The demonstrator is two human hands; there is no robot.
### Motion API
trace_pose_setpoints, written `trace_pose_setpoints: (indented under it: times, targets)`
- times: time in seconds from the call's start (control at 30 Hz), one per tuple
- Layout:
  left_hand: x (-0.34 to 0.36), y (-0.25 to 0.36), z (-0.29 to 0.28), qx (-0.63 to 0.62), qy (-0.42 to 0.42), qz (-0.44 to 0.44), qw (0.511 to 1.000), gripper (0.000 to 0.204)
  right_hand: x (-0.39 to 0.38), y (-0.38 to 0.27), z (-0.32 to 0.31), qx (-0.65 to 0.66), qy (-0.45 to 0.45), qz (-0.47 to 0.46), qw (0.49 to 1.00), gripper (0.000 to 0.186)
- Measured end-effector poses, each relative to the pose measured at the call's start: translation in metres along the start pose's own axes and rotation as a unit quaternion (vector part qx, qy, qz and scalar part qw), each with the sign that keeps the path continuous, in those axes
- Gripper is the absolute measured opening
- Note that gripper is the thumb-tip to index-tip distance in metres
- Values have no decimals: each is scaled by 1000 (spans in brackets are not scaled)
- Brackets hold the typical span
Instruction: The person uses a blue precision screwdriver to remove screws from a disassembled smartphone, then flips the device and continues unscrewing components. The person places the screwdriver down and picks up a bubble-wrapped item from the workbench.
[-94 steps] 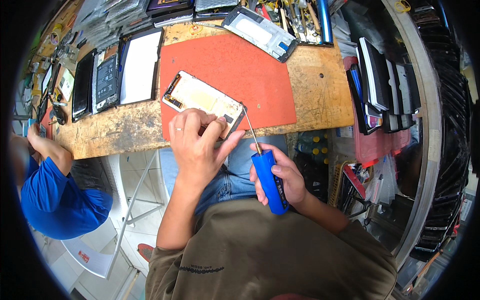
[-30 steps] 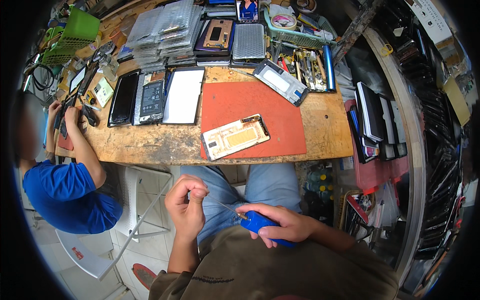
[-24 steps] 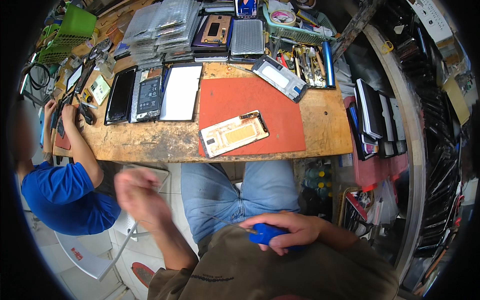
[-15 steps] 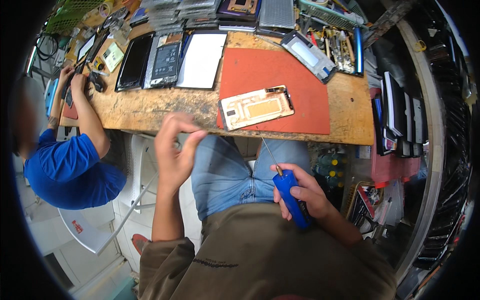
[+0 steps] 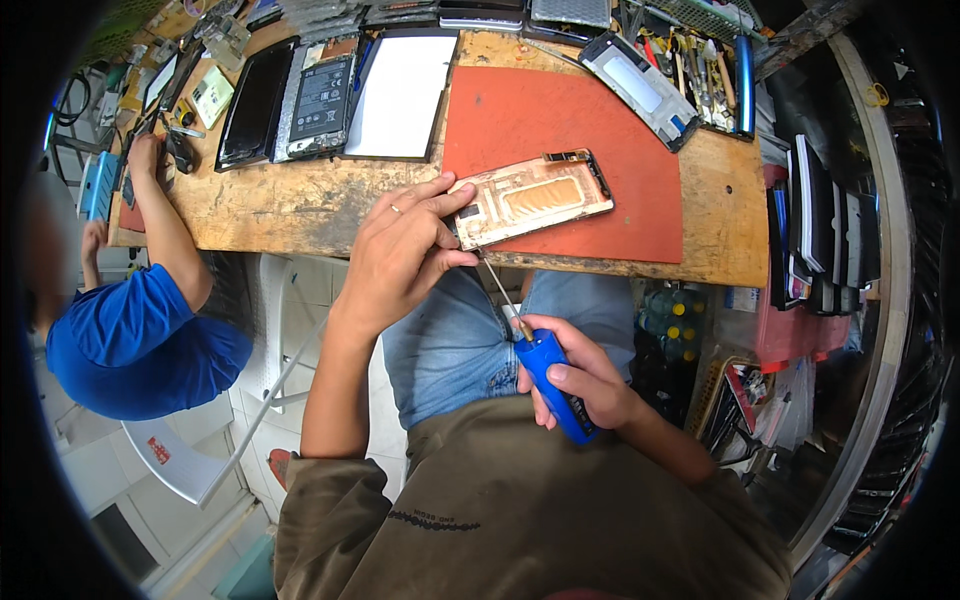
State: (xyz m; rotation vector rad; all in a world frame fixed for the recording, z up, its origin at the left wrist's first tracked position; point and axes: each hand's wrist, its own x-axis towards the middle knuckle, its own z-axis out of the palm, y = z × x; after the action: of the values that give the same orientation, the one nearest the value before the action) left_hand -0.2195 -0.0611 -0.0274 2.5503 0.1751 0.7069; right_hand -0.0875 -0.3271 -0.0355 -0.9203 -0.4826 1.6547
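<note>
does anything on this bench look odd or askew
Yes: the phone panel held by the left hand has brownish stains across its pale face, and a grey frame lies slantwise over the upper right corner of the red mat.

Your left forearm [image 5: 335, 390]: bare, rising steeply from below, leaning right toward the top. Left hand [image 5: 405, 238]: back of it up, fingers [image 5: 440, 204] reaching rightward, bent at the knuckles; thumb [image 5: 450, 260] opposed beneath, in a pinch. Your right forearm [image 5: 668, 437]: slants up and leftward. Right hand [image 5: 595, 380]: lower than the left, apart from it, fingers curled in a grip, thumb laid over the top.
</note>
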Motion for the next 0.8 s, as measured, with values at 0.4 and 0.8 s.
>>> trace_pose_setpoints:
  times: [0.4, 0.8]
  targets:
    - [0, -1, 5, 3, 34, -4, 999, 40, -1, -1, 4, 22, 5, -3, 1000, 64]
    - [1, -1, 4, 2, 43, -7, 999, 36, 0, 0, 7, 19, 1, -3, 1000, 63]
